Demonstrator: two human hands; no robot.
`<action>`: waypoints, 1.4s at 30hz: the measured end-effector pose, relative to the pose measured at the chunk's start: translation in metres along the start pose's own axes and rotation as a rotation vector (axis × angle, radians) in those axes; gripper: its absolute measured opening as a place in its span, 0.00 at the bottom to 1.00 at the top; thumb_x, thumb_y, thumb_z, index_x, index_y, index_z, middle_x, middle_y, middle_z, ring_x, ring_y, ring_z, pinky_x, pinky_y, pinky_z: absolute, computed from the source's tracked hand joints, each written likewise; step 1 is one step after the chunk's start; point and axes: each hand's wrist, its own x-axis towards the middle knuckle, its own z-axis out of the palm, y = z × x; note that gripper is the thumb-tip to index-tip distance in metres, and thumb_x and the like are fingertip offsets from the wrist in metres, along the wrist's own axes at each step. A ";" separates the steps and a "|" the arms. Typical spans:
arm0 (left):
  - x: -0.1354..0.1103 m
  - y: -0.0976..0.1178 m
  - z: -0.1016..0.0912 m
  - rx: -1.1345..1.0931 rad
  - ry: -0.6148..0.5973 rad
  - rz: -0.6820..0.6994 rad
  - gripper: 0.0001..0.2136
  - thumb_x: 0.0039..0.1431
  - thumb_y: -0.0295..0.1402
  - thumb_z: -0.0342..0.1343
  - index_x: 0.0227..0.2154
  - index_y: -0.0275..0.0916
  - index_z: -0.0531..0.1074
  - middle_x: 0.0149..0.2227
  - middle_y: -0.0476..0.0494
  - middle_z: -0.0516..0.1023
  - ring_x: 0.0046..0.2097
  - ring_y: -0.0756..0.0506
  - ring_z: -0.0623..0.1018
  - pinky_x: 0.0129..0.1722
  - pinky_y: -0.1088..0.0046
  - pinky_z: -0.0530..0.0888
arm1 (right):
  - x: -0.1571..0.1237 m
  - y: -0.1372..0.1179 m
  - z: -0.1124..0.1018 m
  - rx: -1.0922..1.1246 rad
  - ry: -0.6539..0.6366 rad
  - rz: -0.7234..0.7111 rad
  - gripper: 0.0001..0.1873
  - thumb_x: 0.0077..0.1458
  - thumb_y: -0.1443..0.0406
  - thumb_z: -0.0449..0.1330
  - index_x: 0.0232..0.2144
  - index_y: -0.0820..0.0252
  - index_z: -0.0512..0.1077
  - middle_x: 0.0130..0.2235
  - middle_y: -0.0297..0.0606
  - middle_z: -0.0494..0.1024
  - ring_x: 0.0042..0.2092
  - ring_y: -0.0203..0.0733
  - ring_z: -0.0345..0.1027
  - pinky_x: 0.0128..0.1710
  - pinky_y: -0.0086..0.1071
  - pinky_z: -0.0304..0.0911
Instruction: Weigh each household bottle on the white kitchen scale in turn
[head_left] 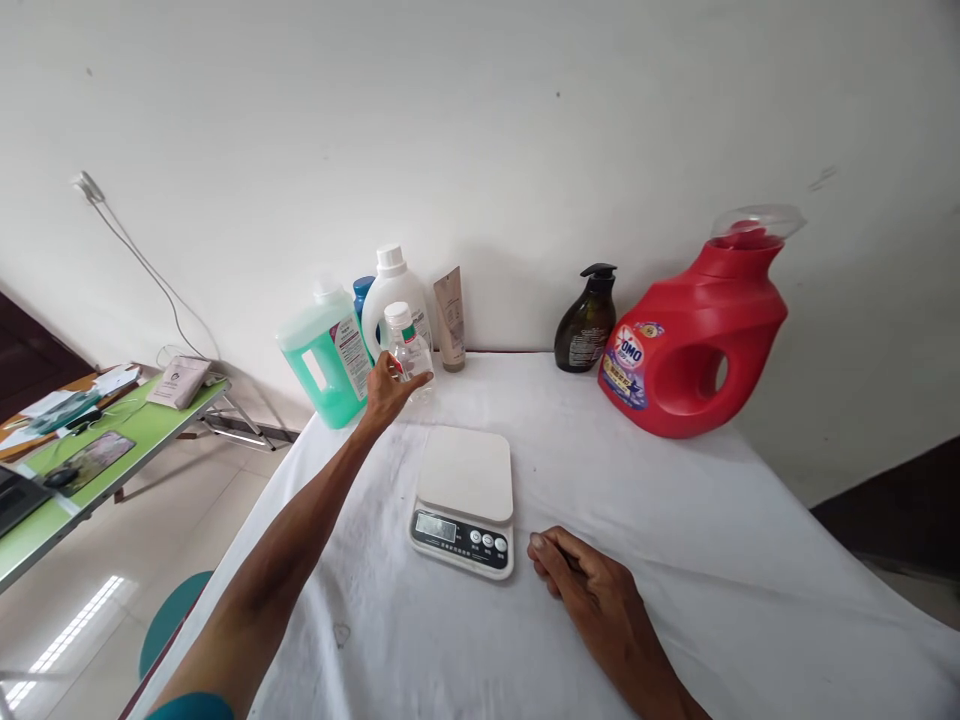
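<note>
My left hand (390,388) reaches far across the white-covered table (675,560) and its fingers wrap around a small clear bottle (409,352) with a white cap. That bottle stands among a green-liquid jug (324,358), a white bottle (393,290) and a beige tube (450,318). A white kitchen scale (465,498) sits in the middle of the table. My right hand (581,580) rests on the cloth just right of the scale, fingers curled together and holding nothing I can see.
A big red OMO detergent jug (694,335) and a dark pump bottle (586,322) stand at the back right against the wall. A green desk (112,450) with papers is at the left, with a teal stool (176,615) below.
</note>
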 end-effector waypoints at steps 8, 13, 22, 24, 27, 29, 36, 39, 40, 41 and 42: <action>0.024 -0.041 0.036 0.148 0.031 0.008 0.23 0.44 0.41 0.73 0.29 0.42 0.60 0.28 0.55 0.67 0.30 0.51 0.65 0.32 0.73 0.60 | 0.002 0.009 0.000 -0.022 0.020 -0.007 0.28 0.63 0.42 0.51 0.23 0.56 0.64 0.24 0.33 0.66 0.27 0.38 0.58 0.26 0.30 0.56; 0.024 -0.037 0.043 0.195 0.029 -0.029 0.23 0.45 0.41 0.72 0.32 0.42 0.59 0.30 0.54 0.67 0.32 0.49 0.67 0.35 0.72 0.62 | 0.002 0.009 0.001 0.003 0.013 0.003 0.27 0.64 0.43 0.51 0.23 0.56 0.62 0.24 0.31 0.63 0.27 0.37 0.56 0.27 0.30 0.54; 0.001 0.015 0.032 0.197 0.224 0.156 0.35 0.47 0.37 0.72 0.55 0.39 0.61 0.55 0.33 0.65 0.51 0.39 0.73 0.52 0.58 0.71 | 0.002 0.005 0.003 0.108 0.011 -0.030 0.26 0.65 0.44 0.51 0.24 0.55 0.55 0.25 0.31 0.63 0.28 0.37 0.54 0.28 0.31 0.53; -0.005 0.039 0.044 0.175 0.227 0.296 0.32 0.51 0.37 0.69 0.57 0.40 0.61 0.55 0.34 0.65 0.53 0.38 0.73 0.53 0.58 0.71 | 0.001 0.005 0.003 0.114 0.012 -0.043 0.27 0.65 0.44 0.51 0.24 0.55 0.55 0.25 0.30 0.62 0.28 0.37 0.53 0.28 0.31 0.53; -0.005 0.074 0.084 0.128 0.037 0.444 0.28 0.54 0.37 0.68 0.54 0.42 0.63 0.52 0.36 0.70 0.53 0.38 0.73 0.55 0.57 0.71 | 0.000 0.005 0.004 0.105 0.013 -0.058 0.27 0.66 0.44 0.49 0.24 0.55 0.56 0.25 0.30 0.62 0.28 0.36 0.53 0.28 0.30 0.52; 0.003 0.092 0.123 0.076 -0.141 0.425 0.28 0.54 0.36 0.67 0.55 0.41 0.63 0.53 0.33 0.71 0.54 0.37 0.74 0.55 0.56 0.72 | 0.000 0.007 0.004 0.101 0.013 -0.057 0.27 0.65 0.43 0.49 0.24 0.55 0.55 0.25 0.30 0.62 0.27 0.36 0.53 0.27 0.30 0.51; 0.044 0.118 0.251 0.068 -0.413 0.179 0.43 0.50 0.33 0.70 0.65 0.34 0.54 0.68 0.19 0.59 0.69 0.27 0.62 0.64 0.48 0.63 | 0.001 0.013 0.007 0.133 0.020 -0.065 0.26 0.64 0.45 0.51 0.24 0.54 0.53 0.24 0.29 0.56 0.27 0.35 0.50 0.25 0.28 0.50; 0.049 0.115 0.278 0.048 -0.460 0.128 0.42 0.49 0.31 0.69 0.65 0.34 0.55 0.66 0.21 0.61 0.68 0.27 0.63 0.64 0.48 0.63 | 0.002 0.012 0.007 0.116 0.043 -0.076 0.26 0.65 0.45 0.50 0.24 0.54 0.52 0.24 0.28 0.53 0.27 0.35 0.47 0.24 0.29 0.48; 0.049 0.113 0.282 0.056 -0.465 0.115 0.40 0.49 0.30 0.69 0.64 0.34 0.57 0.66 0.21 0.62 0.68 0.27 0.63 0.63 0.48 0.63 | 0.002 0.012 0.007 0.109 0.046 -0.080 0.26 0.65 0.45 0.51 0.24 0.54 0.52 0.24 0.28 0.53 0.27 0.35 0.46 0.24 0.29 0.47; 0.048 0.111 0.285 0.078 -0.460 0.104 0.38 0.49 0.30 0.69 0.62 0.35 0.59 0.64 0.22 0.63 0.67 0.26 0.64 0.62 0.47 0.63 | 0.002 0.012 0.007 0.102 0.049 -0.083 0.26 0.66 0.45 0.50 0.24 0.54 0.52 0.24 0.28 0.52 0.27 0.35 0.46 0.24 0.29 0.46; 0.047 0.110 0.286 0.109 -0.448 0.094 0.36 0.49 0.30 0.69 0.61 0.35 0.61 0.63 0.23 0.64 0.66 0.26 0.64 0.61 0.47 0.64 | 0.001 0.011 0.007 0.097 0.049 -0.084 0.26 0.66 0.46 0.50 0.24 0.54 0.52 0.24 0.28 0.52 0.27 0.35 0.45 0.24 0.30 0.46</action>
